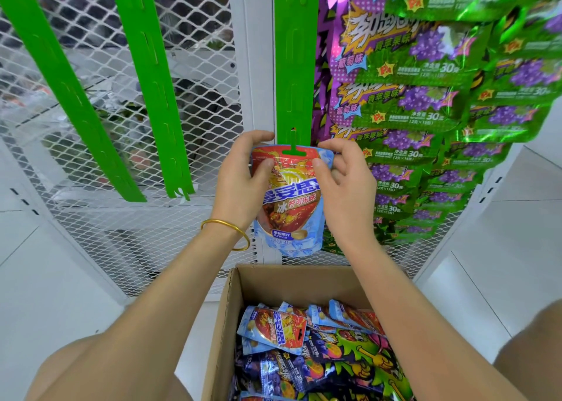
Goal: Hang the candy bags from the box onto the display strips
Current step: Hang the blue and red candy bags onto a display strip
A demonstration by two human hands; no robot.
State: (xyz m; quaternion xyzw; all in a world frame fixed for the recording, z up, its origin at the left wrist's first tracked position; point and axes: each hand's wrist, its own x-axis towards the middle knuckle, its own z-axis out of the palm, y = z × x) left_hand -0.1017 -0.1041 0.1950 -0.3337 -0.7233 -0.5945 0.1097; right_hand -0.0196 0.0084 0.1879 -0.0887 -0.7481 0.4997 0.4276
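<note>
**Hanging a cola-lemon candy bag on the centre strip**

Nearest the camera, an open cardboard box (273, 282) sits low in view, between the person's forearms. It is filled with loose candy bags (273, 330), some red and blue, others dark purple and green.

Above the box, both hands hold one red-and-blue candy bag (289, 206) upright by its top corners. The left hand (240, 185), with a gold bangle (226, 230) on its wrist, pinches the upper left corner, thumb on the front and fingers curled behind the top edge. The right hand (343, 185) pinches the upper right corner, thumb on the front and forefinger along the top edge, with the other fingers loosely curled.

The top of the bag meets the lower end of the centre green display strip (293, 66), and the strip's lowest tab (293, 151) lies across the bag's hang slot.

Behind it stands a white post (252, 66) with white mesh panels (197, 36). Two bare green strips (70, 90) (152, 81) hang against the mesh to the left. To the right, overlapping rows of purple-and-green grape candy bags (425, 66) hang close together.
</note>
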